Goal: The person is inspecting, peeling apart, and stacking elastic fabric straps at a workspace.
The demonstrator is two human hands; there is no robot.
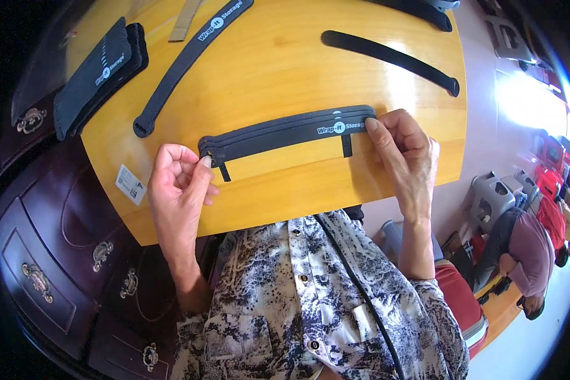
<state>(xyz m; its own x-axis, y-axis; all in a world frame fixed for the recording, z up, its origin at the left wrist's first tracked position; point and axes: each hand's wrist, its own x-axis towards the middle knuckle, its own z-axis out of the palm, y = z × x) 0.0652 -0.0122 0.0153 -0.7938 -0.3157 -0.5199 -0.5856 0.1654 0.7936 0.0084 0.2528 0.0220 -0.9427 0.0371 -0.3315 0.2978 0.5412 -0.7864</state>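
Both hands pinch a stack of black straps point(285, 132) flat on the yellow table point(285, 63): the left hand point(178, 187) closes on its left end, the right hand point(406, 152) on its right, keeping the ends flush. It looks like 3 layers, though that's unclear. 2 thin strips hang below, seemingly bands around it.

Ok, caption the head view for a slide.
Both hands, left hand and right hand, pinch the ends of a stack of black straps on a yellow wooden table.
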